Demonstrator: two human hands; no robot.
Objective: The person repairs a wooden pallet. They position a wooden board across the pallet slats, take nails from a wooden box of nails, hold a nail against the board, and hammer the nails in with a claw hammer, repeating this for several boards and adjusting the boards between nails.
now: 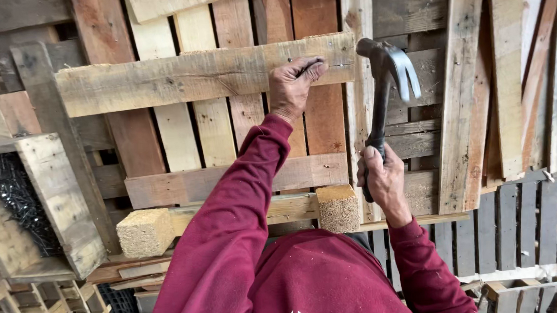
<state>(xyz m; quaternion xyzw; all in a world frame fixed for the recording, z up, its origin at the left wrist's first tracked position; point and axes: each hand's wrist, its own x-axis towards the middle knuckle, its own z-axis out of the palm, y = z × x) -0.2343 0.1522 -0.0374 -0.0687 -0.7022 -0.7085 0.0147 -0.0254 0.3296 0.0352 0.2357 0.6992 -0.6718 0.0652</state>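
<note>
My left hand (pixel 293 87) rests on the right part of a rough cross plank (pixel 162 77) of a wooden pallet, fingers pinched near the plank's upper edge as if on a small nail, which is too small to make out. My right hand (pixel 385 180) grips the black handle of a claw hammer (pixel 388 76), whose steel head is raised above and to the right of my left hand. Both arms wear dark red sleeves.
A wooden box of dark nails (pixel 17 199) stands at the left. Two chipboard blocks (pixel 145 232) (pixel 338 208) sit under the near plank. More planks lean at the right (pixel 464 104), and stacked pallets (pixel 519 227) lie below them.
</note>
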